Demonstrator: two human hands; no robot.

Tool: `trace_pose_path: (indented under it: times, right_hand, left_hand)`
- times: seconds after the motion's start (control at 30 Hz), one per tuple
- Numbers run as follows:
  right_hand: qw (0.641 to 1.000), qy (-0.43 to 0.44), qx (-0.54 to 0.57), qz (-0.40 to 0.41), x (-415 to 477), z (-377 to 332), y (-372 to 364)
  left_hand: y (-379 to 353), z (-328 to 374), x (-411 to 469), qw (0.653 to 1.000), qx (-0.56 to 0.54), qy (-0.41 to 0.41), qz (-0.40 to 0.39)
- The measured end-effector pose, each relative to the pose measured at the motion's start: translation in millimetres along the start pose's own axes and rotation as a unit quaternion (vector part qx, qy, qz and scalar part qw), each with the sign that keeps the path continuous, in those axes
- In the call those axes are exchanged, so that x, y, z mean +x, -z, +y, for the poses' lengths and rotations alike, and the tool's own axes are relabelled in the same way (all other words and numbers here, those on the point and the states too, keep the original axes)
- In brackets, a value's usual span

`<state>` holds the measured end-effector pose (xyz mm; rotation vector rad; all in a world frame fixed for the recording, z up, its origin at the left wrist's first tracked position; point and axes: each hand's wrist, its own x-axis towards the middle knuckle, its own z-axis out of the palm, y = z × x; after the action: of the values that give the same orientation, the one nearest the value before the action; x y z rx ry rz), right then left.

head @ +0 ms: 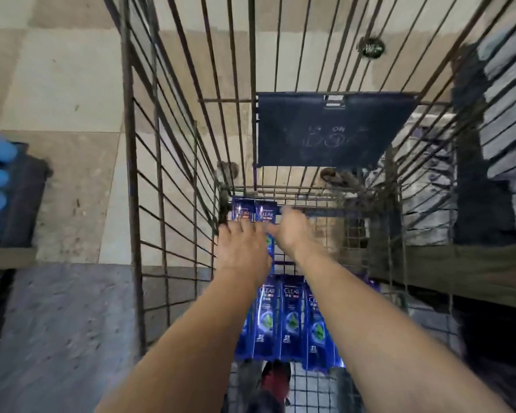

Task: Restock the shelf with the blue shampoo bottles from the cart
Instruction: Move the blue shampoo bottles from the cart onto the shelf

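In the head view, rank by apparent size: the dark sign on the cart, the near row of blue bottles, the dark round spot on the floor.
1. Dark sign
2. Near row of blue bottles; closer to the camera, so only apparent
3. Floor spot

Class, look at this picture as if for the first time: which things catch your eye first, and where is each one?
Two bare forearms reach down the middle of the frame into a tall wire cart, the left hand and right hand close together over the far blue shampoo bottles. A nearer row of blue bottles lies on the cart floor between the arms. A dark sign hangs on the far wall of the cart.
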<state>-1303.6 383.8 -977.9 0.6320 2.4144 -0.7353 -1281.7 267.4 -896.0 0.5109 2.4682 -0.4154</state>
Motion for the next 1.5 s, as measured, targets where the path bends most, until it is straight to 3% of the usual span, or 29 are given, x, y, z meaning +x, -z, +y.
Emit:
trace_pose_path:
  times: [0.27,0.4,0.6,0.7,0.9,1.07,1.33,1.5]
  right_hand:
    - [0.980,-0.114,0.166,-0.008,23.1,-20.0,-18.2]
    - [0.951,-0.164,0.261,-0.032,28.0,-13.2,-20.6]
    - [0.913,-0.167,0.373,-0.010,7.3,2.8,-3.6]
    - [0.929,-0.120,0.349,0.039,-27.0,4.9,23.0]
    - [0.938,-0.033,0.316,0.137,-122.5,-16.6,91.9]
    - [0.928,0.006,0.297,0.226,-223.3,-38.3,140.3]
    - [0.868,0.007,0.337,0.365,-434.0,-53.8,162.1]
    - [0.842,-0.011,0.329,0.427,-579.9,-39.9,164.2]
  left_hand:
    - [-12.0,3.6,9.7,0.999,0.032,0.002,-0.016]
    - [-11.4,3.2,6.2,1.000,0.006,0.009,-0.013]
    - [1.2,-3.5,-12.3,1.000,-0.026,-0.008,0.012]
    - [18.9,-8.8,-31.4,0.999,-0.036,-0.014,0.020]
    - [80.7,-27.6,-88.4,0.994,0.046,-0.043,0.084]
    - [134.7,-54.2,-158.3,0.987,0.020,-0.056,0.152]
    - [165.0,-90.8,-324.0,0.959,0.067,-0.141,0.237]
    - [168.0,-72.2,-428.4,0.925,0.072,-0.219,0.303]
